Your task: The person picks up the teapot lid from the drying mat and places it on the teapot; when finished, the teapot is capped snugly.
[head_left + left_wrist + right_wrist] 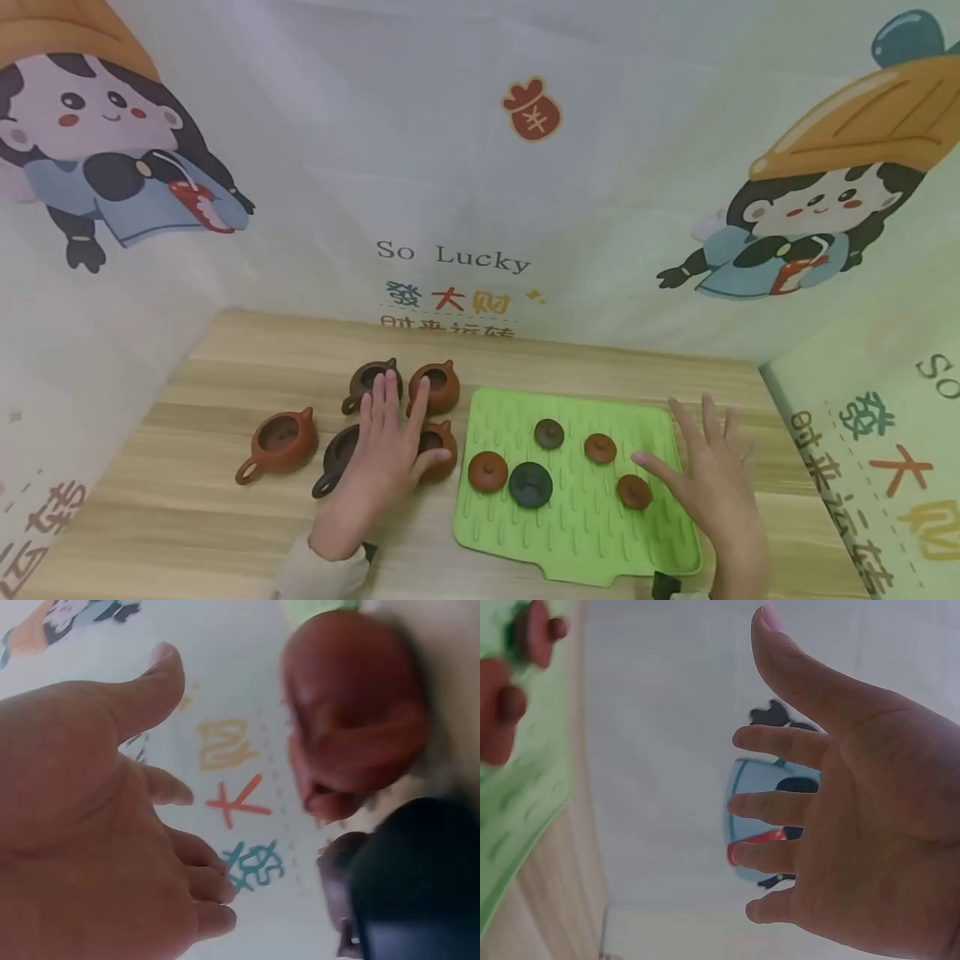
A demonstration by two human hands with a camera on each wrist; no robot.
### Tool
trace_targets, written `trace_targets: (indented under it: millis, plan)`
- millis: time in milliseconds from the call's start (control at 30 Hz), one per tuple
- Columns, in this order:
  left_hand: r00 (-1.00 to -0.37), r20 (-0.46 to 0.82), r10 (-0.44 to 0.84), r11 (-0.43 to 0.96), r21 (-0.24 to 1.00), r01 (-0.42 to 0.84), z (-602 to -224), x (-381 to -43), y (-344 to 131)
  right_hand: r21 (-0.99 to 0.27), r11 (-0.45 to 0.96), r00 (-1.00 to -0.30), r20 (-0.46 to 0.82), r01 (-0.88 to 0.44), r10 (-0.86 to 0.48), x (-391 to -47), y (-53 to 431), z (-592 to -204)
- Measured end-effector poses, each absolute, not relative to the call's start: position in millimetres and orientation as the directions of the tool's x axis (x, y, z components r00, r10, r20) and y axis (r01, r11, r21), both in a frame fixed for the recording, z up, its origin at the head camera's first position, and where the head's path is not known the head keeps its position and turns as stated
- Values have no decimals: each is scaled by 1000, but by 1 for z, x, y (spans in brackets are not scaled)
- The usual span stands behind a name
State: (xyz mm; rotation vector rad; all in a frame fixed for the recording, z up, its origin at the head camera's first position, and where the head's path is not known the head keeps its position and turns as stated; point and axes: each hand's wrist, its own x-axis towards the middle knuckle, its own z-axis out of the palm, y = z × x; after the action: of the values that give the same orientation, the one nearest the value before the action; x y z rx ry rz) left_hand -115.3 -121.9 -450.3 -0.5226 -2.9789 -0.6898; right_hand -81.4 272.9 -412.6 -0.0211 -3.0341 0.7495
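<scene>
My left hand hovers with fingers spread above several lidless clay teapots, holding nothing. It partly covers a black teapot and a reddish-brown teapot. Behind its fingertips are a dark brown teapot and another reddish-brown teapot. Farther left sits an orange-brown teapot. My right hand, also spread and holding nothing, is over the right edge of a green mat. Nearest its thumb lie two small reddish-brown lids. A dark brown lid, a black lid and an orange-brown lid lie on the mat too.
A light wooden table carries the teapots and mat. White cloth printed with cartoon figures and lettering rises behind the table and along both sides.
</scene>
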Motion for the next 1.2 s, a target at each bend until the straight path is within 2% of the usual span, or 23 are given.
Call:
trace_targets:
  millis: [133,233,433,567,700,1000,1200]
  plan:
    - [-941,124,315,832,442,337,-475,-118,-125,-418,908,-1000,13,15,23,-75,289,-425]
    - [-937,146,316,830,435,348,-496,-123,-131,-428,903,-999,42,-22,-4,-70,293,-436]
    - [-927,193,323,771,514,375,-537,-135,-136,-590,806,-993,-58,-46,-99,-72,289,-455]
    - [-935,170,312,711,611,348,-534,-128,-130,-619,783,-990,-57,-69,-132,-73,285,-466]
    - [-938,177,297,675,657,337,-524,-116,-127,-604,796,-994,-58,-38,-92,-73,282,-474]
    - [-950,122,288,660,694,290,-516,-110,-123,-616,787,-999,-11,-31,-48,-71,280,-480]
    - [-966,106,237,715,654,247,-533,-112,-125,-630,775,-998,-4,-46,-62,-73,278,-483]
